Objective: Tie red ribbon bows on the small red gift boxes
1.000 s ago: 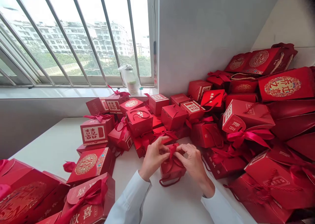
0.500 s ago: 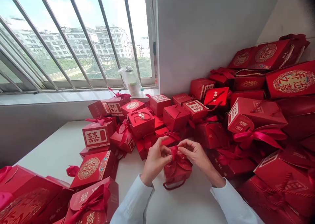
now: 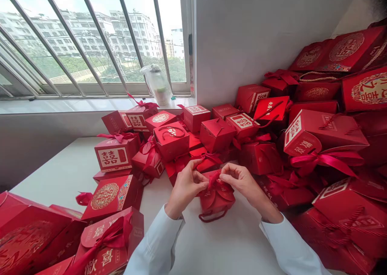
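A small red gift box (image 3: 213,204) sits on the white table between my hands, its cord handle (image 3: 213,217) hanging on the near side. On its top is a red ribbon (image 3: 214,181) gathered in a bow. My left hand (image 3: 189,184) pinches the ribbon from the left, thumb and forefinger together. From the right, my right hand (image 3: 238,180) pinches the other side of the bow. The ribbon ends inside my fingertips are partly hidden. Right behind stands a plain red box (image 3: 217,134) among other gift boxes.
Red gift boxes pile up along the wall and high on the right, including a large ribboned box (image 3: 325,132). More boxes (image 3: 113,198) stand at the left on the white table (image 3: 54,174). A bagged cup (image 3: 160,89) rests on the sill by the barred window.
My view has tilted slightly downward. Both hands stay on the ribbon and have drawn a little farther apart, the bow knot looking tighter.
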{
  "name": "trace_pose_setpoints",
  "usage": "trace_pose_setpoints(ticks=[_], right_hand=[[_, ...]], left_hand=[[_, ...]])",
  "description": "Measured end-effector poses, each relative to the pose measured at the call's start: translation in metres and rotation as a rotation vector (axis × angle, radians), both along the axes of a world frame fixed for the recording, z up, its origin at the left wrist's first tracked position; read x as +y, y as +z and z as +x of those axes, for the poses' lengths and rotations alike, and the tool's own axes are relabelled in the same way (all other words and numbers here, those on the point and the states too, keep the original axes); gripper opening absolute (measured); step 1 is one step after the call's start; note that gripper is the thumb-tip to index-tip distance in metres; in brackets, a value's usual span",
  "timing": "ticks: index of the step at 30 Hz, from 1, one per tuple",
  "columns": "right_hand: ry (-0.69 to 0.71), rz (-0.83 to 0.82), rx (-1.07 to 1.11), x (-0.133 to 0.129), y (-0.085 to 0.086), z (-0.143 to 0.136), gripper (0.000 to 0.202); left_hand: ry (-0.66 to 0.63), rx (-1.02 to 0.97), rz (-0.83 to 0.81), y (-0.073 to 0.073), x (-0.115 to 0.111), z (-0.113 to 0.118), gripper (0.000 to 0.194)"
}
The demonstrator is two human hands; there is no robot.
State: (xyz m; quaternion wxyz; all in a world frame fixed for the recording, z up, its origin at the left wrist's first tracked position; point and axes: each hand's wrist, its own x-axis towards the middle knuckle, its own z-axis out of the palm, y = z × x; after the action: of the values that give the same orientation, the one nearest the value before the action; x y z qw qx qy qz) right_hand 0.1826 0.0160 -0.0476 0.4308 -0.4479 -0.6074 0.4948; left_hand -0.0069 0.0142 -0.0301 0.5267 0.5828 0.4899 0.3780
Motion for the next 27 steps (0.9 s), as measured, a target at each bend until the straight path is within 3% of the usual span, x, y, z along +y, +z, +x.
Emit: trace_pose_setpoints(ticks=[8, 15, 22, 27], right_hand=[[-0.005, -0.029, 0.008, 0.002, 0.001, 0.004, 0.019], [-0.043, -0.078, -0.073, 0.004, 0.003, 0.014, 0.017], [0.013, -0.109, -0.206, 0.009, 0.001, 0.027, 0.012], [0.044, -0.089, -0.250, 0.009, 0.000, 0.033, 0.011]], left_hand=[[0.030, 0.029, -0.025, 0.002, 0.002, -0.004, 0.063], [0.037, -0.083, -0.142, 0.002, 0.005, -0.003, 0.048], [0.053, 0.010, -0.127, 0.004, 0.010, -0.009, 0.037], [-0.070, 0.040, -0.086, 0.007, 0.010, -0.014, 0.030]])
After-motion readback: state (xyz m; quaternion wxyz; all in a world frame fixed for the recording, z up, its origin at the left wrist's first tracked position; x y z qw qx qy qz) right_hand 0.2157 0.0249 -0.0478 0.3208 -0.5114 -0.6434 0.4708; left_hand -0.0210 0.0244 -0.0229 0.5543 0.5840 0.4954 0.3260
